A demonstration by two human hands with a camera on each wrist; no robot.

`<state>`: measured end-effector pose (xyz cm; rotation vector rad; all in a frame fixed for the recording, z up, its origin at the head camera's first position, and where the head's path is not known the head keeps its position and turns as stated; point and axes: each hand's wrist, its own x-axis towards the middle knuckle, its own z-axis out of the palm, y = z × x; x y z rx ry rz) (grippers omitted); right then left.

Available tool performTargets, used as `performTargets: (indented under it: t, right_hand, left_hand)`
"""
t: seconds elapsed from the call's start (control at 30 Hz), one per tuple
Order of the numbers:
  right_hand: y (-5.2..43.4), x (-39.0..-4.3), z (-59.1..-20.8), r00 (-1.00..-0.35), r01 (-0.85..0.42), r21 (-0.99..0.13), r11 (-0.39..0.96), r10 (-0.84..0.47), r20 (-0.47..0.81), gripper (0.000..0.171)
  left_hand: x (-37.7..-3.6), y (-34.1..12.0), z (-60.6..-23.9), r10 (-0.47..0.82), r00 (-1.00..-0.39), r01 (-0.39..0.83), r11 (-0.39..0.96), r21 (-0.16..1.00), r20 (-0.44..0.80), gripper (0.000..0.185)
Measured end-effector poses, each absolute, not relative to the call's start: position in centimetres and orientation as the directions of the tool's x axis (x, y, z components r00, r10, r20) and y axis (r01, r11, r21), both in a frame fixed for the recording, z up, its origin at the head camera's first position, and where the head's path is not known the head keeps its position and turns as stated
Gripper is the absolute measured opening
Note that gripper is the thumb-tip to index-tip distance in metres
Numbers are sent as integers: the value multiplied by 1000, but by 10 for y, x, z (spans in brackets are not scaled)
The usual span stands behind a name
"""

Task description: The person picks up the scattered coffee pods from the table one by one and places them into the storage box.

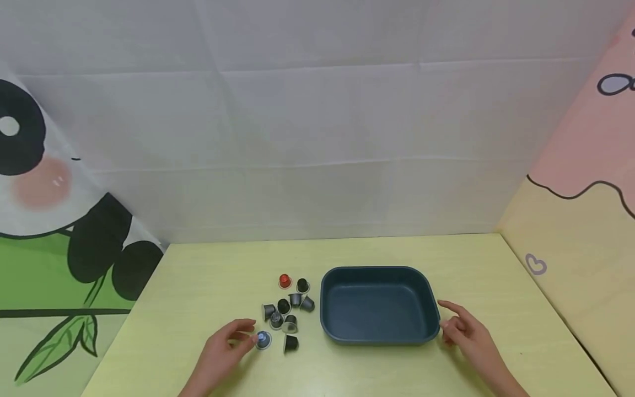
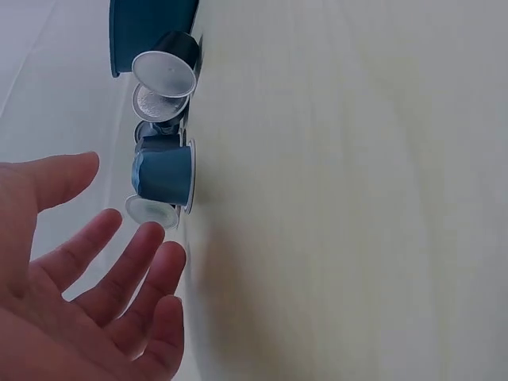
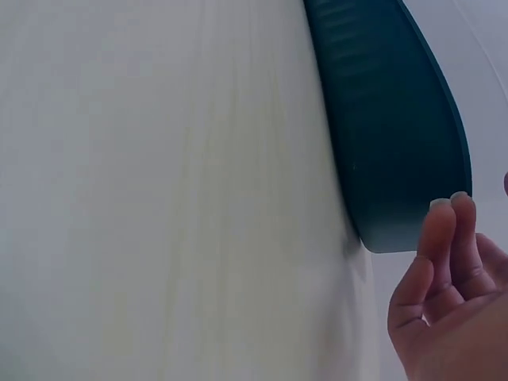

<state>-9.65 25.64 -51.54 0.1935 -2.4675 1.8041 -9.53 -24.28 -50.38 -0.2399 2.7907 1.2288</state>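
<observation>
1. Clock reference: positions are being read in the head view, with 12 o'clock pointing away from the person.
2. Container: a dark-blue, rounded-rectangular, smooth-walled tray (image 1: pixel 379 309) is resting on a pale-yellow, wood-grained table (image 1: pixel 387 372). Its open top is facing upward, and its plain inner floor and side walls are showing.
3. Loose parts: ten small, cup-shaped, flanged capsules are occupying the table outside the tray, toward its 9 o'clock side.
4. Blue part: a shiny blue cup-shaped capsule (image 1: pixel 263 339) is standing on its flange, between the tray's 8 and 9 o'clock.
5. Neighbouring parts: a black cup-shaped capsule (image 1: pixel 291 343) is lying on its side near the blue one, at 3 o'clock from it. A red cup-shaped capsule (image 1: pixel 285 280) is standing at the 12 o'clock end of the group.
6. Left hand (image 2: pixel 95 294): it is reaching in beside the blue capsule from 8 to 9 o'clock, thumb and fingers spreading apart. Whether the thumb is touching the capsule cannot be told.
7. Right hand (image 1: pixel 466 333): it is hovering just beside the tray's wall, between 3 and 4 o'clock. The index finger is extending toward the rim; the other fingers are bending loosely. Contact with the tray cannot be told.
</observation>
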Motion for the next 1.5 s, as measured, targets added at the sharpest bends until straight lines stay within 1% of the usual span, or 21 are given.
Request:
performTargets:
  t: [0.1,0.2,0.37,0.47,0.7,0.87,1.13,1.33,1.5]
  right_hand:
    - [254,-96,-517,-993,-118,-953,281,-46,109,40]
    - [252,-96,-519,-993,-119,-954,275,-55,108,41]
    - [252,-99,-524,-983,-178,-952,250,-98,157,42]
    - [250,-100,-525,-978,-193,-951,240,-130,166,42]
    - [246,-99,-524,-977,-142,-967,214,-189,102,48]
    - [246,-99,-523,-972,-95,-982,163,-228,56,51]
    - [248,-100,-525,-958,-69,-993,99,-283,39,46]
    - [250,-100,-526,-958,-32,-995,94,-288,3,45]
    - [251,-100,-525,-961,4,-990,140,-272,-43,47]
  left_hand:
    - [-96,-242,-506,-100,-984,-176,616,768,-146,34]
    - [-97,-242,-508,-95,-982,-186,573,798,-161,33]
    - [-99,-240,-510,-99,-980,-196,575,794,-170,34]
    - [-100,-239,-509,-96,-980,-196,576,793,-172,33]
    - [-100,-238,-507,-59,-979,-195,546,815,-195,31]
    - [-100,-239,-507,-47,-980,-186,551,813,-192,34]
    - [-102,-241,-511,-15,-983,-158,589,792,-184,40]
    - [-102,-243,-512,15,-986,-122,622,773,-168,35]
    - [-103,-243,-514,23,-989,-99,644,759,-149,33]
